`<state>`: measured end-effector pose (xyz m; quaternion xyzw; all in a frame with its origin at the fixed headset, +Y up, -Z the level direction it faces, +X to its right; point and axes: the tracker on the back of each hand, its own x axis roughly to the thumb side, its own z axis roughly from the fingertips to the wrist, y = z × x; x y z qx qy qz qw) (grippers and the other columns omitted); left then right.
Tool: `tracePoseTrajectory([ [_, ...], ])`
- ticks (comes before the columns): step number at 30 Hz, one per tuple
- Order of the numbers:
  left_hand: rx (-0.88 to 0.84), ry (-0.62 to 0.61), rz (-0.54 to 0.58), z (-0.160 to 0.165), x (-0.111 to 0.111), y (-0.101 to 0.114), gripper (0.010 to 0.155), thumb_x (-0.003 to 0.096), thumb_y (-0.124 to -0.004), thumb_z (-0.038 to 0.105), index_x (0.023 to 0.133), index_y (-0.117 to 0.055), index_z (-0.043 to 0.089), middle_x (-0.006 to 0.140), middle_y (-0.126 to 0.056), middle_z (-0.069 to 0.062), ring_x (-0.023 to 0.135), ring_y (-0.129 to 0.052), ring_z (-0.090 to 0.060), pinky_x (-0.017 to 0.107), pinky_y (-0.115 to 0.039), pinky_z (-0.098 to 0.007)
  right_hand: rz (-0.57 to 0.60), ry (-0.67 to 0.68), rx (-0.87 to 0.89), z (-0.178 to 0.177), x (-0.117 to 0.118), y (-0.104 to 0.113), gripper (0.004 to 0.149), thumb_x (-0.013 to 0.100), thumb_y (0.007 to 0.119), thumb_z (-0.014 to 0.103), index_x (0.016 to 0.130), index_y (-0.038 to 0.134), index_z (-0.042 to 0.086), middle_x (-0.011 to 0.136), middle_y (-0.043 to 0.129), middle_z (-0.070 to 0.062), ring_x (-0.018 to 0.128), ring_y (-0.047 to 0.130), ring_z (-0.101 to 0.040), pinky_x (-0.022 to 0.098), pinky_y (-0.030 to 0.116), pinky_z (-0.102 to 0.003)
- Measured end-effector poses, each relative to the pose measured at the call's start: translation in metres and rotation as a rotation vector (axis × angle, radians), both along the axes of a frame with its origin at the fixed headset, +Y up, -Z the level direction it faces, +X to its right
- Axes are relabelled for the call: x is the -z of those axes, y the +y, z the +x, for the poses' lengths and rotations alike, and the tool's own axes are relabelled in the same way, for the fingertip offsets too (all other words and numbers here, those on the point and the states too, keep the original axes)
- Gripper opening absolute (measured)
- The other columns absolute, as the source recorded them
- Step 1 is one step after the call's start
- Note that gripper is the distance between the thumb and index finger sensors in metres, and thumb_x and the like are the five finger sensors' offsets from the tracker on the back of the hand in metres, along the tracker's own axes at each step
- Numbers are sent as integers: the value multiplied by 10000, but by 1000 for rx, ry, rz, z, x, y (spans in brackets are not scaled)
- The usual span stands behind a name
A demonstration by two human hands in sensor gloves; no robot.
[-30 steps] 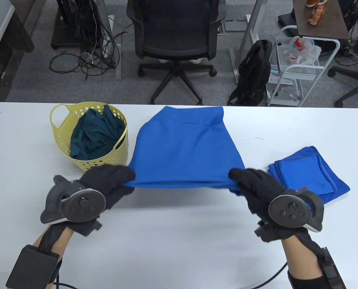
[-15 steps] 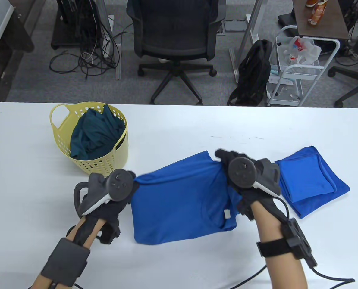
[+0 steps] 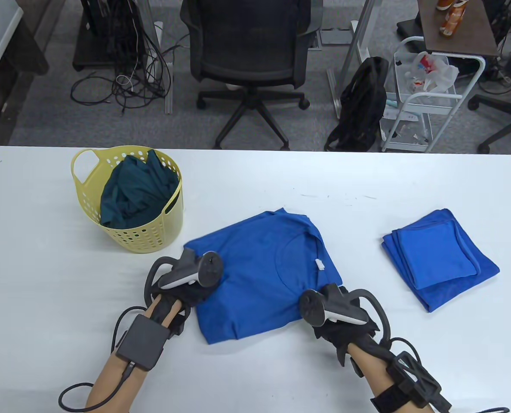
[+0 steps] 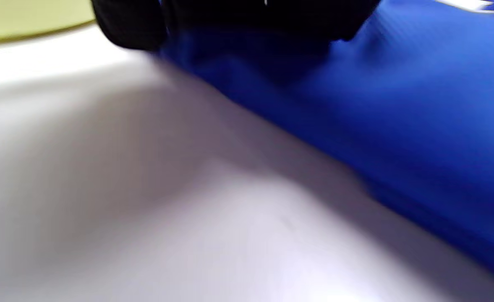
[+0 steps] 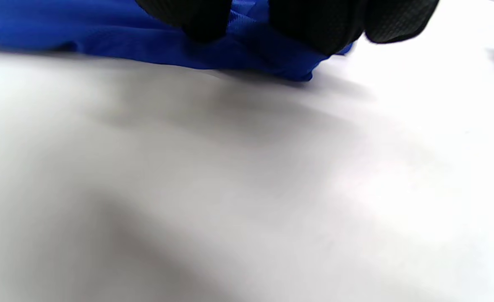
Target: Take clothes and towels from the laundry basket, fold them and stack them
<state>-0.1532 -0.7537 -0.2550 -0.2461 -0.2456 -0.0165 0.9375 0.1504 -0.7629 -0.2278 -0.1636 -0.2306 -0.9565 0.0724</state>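
Blue shirt [image 3: 260, 275] lies flat between both hands' grip.

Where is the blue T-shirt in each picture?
Table view: the blue T-shirt lies flat at the centre of the white table, between both hands.
Left wrist view: it fills the upper right, blurred.
Right wrist view: it runs along the top left edge, under dark fingers.
Shared landmark: the white table.
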Motion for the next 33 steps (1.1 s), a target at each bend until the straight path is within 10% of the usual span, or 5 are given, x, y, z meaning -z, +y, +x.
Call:
tracePoseTrajectory([
  [10, 27, 716, -283, 18, 51, -11, 1029, 541, -715, 659, 1203, -434, -76, 1146, -588, -374, 922, -773, -489, 645, -773, -569, -113, -721, 255, 24, 36, -2, 963, 617, 739, 515, 1146, 406, -218, 1040, 471, -518, 850, 623, -623, 614, 617, -715],
  [22, -39, 671, 239, 49, 28, -18, 713, 476, -892, 454, 1061, -592, 179, 968, -861, -210, 641, -1029, -186, 442, -1020, -223, 113, -579, 270, -31, 26, -7, 396, 643, 736, 230, 950, 628, 5, 911, 770, -314, 637, 916, -294, 470, 898, -430],
  [26, -400, 626, 28, 13, 34, -17, 917, 576, -792, 422, 1105, -44, 454, 1088, -720, -317, 675, -1044, -247, 476, -1018, -305, -60, -609, 697, 11, 23, -5, 636, 645, 706, 183, 1160, 349, 78, 925, 783, -262, 659, 921, -304, 451, 906, -426],
  [30, -498, 390, -414, 4, 44, -17, 630, 576, -822, 435, 1136, -534, 461, 1247, -292, -379, 1041, -646, -476, 643, -839, -598, -374, -467, 856, 37, 18, -6, 731, 670, 715, 257, 1155, 181, 374, 1191, 389, -362, 954, 658, -530, 539, 830, -605],
  [33, -211, 299, -262, 30, 44, -19, 902, 476, -920, 447, 1208, -409, 320, 1252, -243, -331, 1018, -623, -395, 636, -893, -434, -361, -448, 803, 28, 20, -15, 766, 608, 815, 196, 1171, 306, 300, 1209, 222, -314, 960, 611, -417, 551, 851, -516],
])
